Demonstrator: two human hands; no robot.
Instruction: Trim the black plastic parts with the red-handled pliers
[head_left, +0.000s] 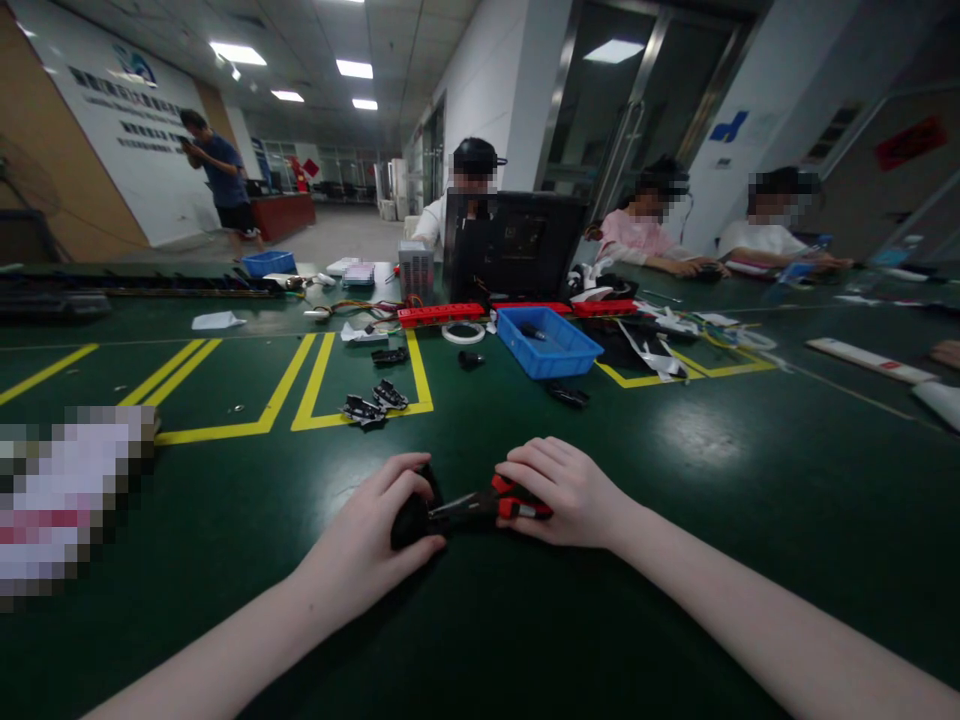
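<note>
Head view — left hand grips a black part, right hand red-handled pliers — tips at it.

- Table: dark green, glossy pale reflections
- Tape, toward the table's left edge: yellow stripes
- Pliers: red-and-black handles
- Part at their tip: black
- Tray: plain blue
- Strip, toward the far edge: red
</note>
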